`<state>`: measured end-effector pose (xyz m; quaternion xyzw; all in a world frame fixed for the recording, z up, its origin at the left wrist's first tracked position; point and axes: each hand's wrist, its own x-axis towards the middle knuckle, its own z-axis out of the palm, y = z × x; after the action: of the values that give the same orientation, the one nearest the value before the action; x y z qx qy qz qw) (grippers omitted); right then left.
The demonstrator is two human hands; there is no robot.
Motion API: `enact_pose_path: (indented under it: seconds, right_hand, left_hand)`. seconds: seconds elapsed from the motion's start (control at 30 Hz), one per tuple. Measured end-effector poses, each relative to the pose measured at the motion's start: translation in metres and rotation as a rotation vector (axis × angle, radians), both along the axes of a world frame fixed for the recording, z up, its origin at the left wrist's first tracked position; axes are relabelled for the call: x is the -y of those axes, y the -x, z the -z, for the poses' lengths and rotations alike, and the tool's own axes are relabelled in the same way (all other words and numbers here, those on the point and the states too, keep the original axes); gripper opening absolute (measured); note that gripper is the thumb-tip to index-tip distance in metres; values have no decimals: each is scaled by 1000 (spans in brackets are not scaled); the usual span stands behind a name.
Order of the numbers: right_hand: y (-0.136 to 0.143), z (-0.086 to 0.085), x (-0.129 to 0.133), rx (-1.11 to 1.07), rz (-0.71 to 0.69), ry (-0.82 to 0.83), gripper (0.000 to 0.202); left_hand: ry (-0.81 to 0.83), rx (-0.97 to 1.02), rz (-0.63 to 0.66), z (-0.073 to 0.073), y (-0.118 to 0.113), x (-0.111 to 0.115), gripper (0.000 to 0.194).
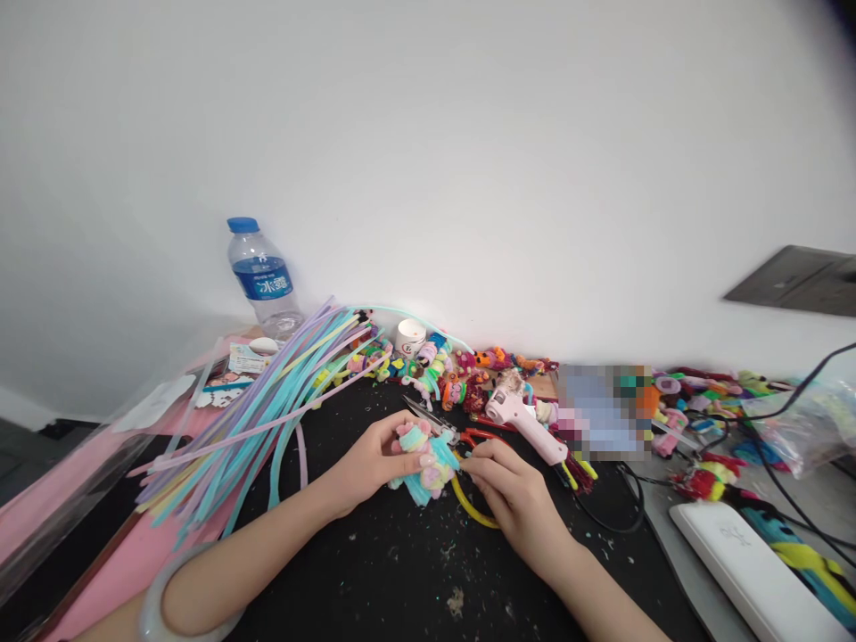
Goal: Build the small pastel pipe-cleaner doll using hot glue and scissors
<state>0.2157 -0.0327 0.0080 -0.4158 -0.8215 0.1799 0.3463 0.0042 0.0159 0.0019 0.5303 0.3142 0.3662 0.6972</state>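
My left hand (378, 468) is closed around a small fuzzy pipe-cleaner figure (423, 459) in turquoise, pink, yellow and lilac. At the figure's right edge, the fingertips of my right hand (514, 495) pinch together against a turquoise part; the exact bit between them is too small to make out. Just behind both hands lie scissors (432, 416) with red and yellow handles, blades pointing to the upper left. A pale pink glue gun (528, 419) rests beyond my right hand. Long pastel pipe cleaners (267, 410) are heaped left of the figure.
Finished pipe-cleaner figures (461, 388) line the wall around a paper cup (410, 337). A water bottle (264, 281) leans at back left. On the right are a white box-shaped device (755, 571), black cables (769, 441) and a plastic bag (809, 419). Scraps dot the black mat (374, 580).
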Motion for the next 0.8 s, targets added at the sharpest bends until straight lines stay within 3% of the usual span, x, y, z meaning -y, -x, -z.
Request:
enact_pose_path:
  seconds: [0.8]
  right_hand:
    - [3,-3,0,15,-16,23,23]
  left_hand:
    - [6,-16,23,0,0,-1,30]
